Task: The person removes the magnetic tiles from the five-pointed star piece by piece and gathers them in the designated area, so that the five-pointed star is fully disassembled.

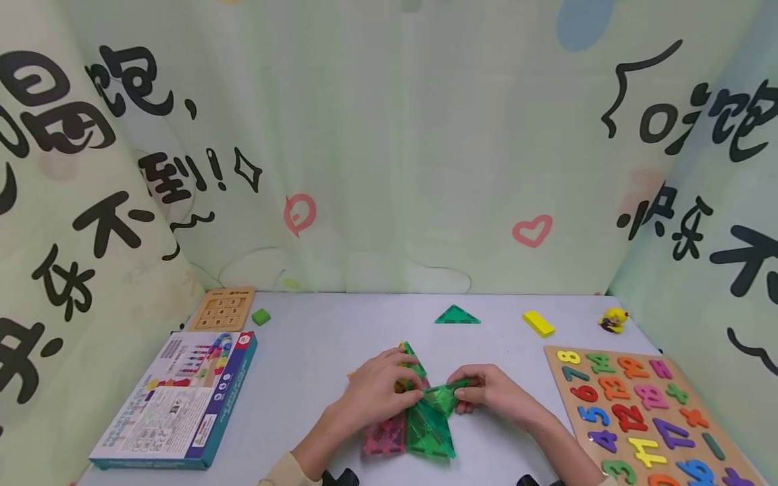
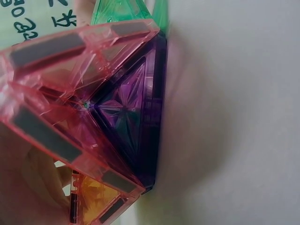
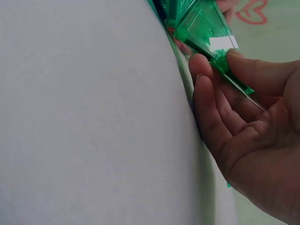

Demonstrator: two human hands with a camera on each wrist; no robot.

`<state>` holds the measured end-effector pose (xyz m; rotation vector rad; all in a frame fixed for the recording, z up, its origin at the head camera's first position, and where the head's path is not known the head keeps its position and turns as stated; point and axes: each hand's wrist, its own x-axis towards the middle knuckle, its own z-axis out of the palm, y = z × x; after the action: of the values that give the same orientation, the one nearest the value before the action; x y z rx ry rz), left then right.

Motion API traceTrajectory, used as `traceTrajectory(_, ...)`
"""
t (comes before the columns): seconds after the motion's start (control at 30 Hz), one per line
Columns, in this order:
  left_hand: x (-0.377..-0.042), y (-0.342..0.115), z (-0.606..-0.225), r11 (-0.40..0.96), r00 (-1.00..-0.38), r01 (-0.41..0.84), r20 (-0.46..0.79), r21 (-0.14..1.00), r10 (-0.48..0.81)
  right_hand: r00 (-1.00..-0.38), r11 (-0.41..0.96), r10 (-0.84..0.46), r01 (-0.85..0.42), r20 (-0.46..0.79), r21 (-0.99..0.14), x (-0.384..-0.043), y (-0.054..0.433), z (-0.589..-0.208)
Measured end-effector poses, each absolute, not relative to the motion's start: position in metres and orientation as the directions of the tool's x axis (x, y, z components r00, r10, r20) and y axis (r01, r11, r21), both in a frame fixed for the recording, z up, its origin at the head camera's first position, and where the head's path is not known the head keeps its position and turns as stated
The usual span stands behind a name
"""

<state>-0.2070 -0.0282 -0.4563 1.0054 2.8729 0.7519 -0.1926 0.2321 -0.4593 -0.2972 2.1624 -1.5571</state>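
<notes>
A small build of translucent magnetic tiles stands at the front middle of the table. Pink tiles (image 2: 70, 79), a purple triangle tile (image 2: 126, 108) and an orange tile (image 2: 93, 197) show from its left side, and a green tile (image 1: 430, 435) faces the front right. My left hand (image 1: 379, 388) grips the build from the left and above, thumb reaching to the green pieces. On the right, my right hand (image 1: 495, 391) pinches the edge of another green tile (image 3: 208, 35) between thumb and fingers, at the top right of the build.
At left lie a boxed set (image 1: 173, 398), a wooden number board (image 1: 223, 309) and a green block (image 1: 261, 316). Toward the back are a green triangle tile (image 1: 457, 316), a yellow block (image 1: 538, 324) and a yellow duck figure (image 1: 613, 320). A number puzzle board (image 1: 614, 435) lies at right.
</notes>
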Motion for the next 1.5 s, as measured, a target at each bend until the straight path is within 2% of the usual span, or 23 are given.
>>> traceTrajectory(0.43, -0.205, -0.028, -0.456, 0.688, -0.798, 0.587, 0.164, 0.426, 0.58, -0.896, 0.142, -0.359, 0.224, -0.261, -0.964, -0.193, 0.237, -0.47)
traceTrajectory(0.83, -0.203, -0.028, -0.458, 0.684, -0.797, 0.588, 0.164, 0.433, 0.582, -0.891, 0.074, -0.376, 0.243, -0.253, -0.967, -0.189, 0.239, -0.471)
traceTrajectory(1.13, -0.207, -0.027, -0.456, 0.69, -0.802, 0.586, 0.184, 0.424, 0.568, -0.905, -0.03, -0.34, 0.282, -0.256, -0.959, -0.194, 0.247, -0.465)
traceTrajectory(1.23, -0.209, -0.025, -0.455, 0.687, -0.8, 0.589, 0.187, 0.425, 0.57, -0.919, -0.003, -0.289, 0.28, -0.267, -0.96, -0.199, 0.25, -0.461)
traceTrajectory(1.4, -0.209, -0.025, -0.454, 0.674, -0.789, 0.6, 0.182, 0.432, 0.586, -0.959, 0.048, -0.074, 0.272, -0.275, -0.961, -0.211, 0.251, -0.457)
traceTrajectory(1.5, -0.207, -0.029, -0.456, 0.683, -0.796, 0.588, 0.159, 0.434, 0.584, -0.962, 0.095, 0.003, 0.271, -0.272, -0.958, -0.224, 0.246, -0.459)
